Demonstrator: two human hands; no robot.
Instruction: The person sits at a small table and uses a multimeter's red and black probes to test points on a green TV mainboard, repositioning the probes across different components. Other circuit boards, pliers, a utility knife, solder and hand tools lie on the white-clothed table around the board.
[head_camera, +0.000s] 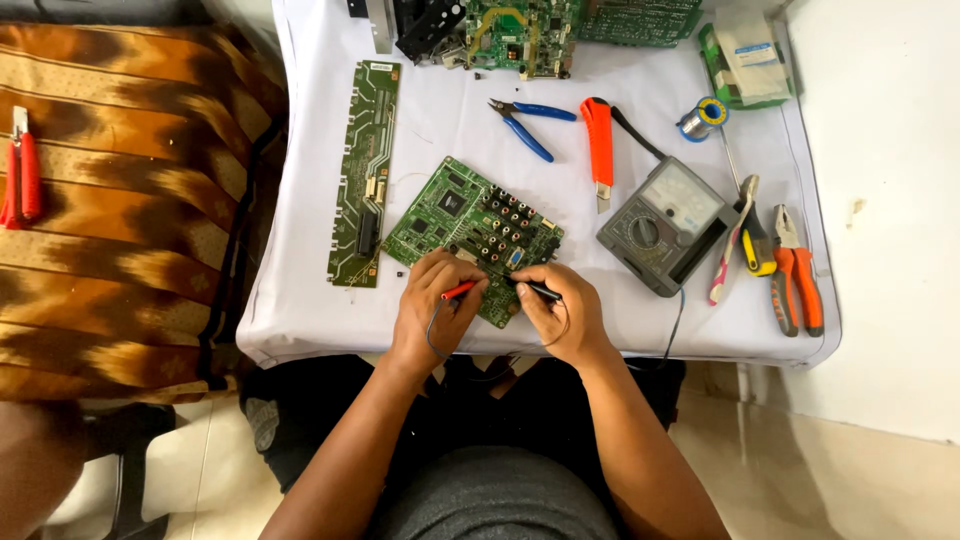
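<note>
A green circuit board (455, 215) with rows of round connectors lies tilted on the white cloth. My left hand (432, 305) grips a red test probe (460, 290), its tip down on the board's near edge. My right hand (560, 315) holds a black test probe (538, 291) pointed at the same edge. Thin leads trail from both hands toward the grey analogue multimeter (665, 225) at the right.
A long narrow green board (367, 170) lies left. Blue pliers (528, 122), an orange utility knife (599, 145), a solder spool (705, 117) and orange-handled pliers (797, 270) sit on the white table (300, 300). More boards (520, 35) are at the back. Red cutters (20, 175) rest on the brown cushion.
</note>
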